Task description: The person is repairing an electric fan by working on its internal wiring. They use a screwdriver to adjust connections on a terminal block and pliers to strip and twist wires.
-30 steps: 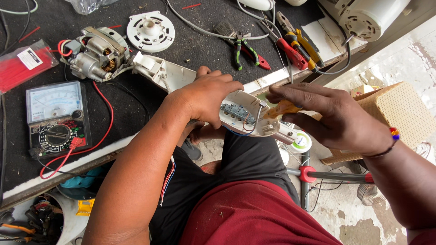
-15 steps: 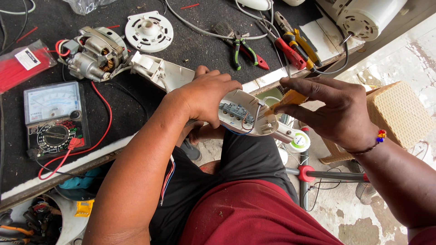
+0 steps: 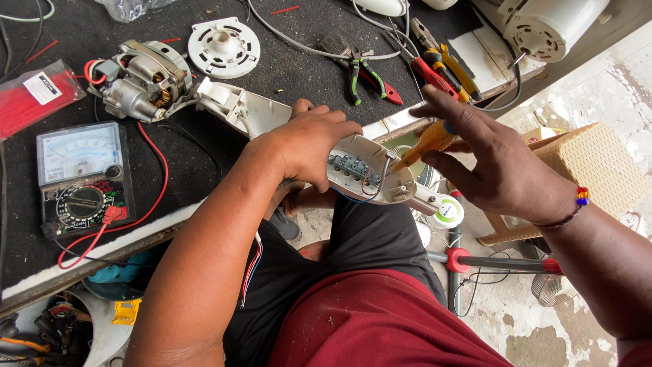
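Black matting covers the desk (image 3: 285,61), with a meter (image 3: 81,178) at far left and a motor (image 3: 139,78) beyond it. Off its near edge, the white switch housing (image 3: 370,178) lies long axis left to right, open side up, narrow end pointing right. Left hand (image 3: 309,146) clamps its left end. Right hand (image 3: 499,163), fingers loosely spread, holds a yellow-handled screwdriver (image 3: 428,143) whose tip points down-left into the housing.
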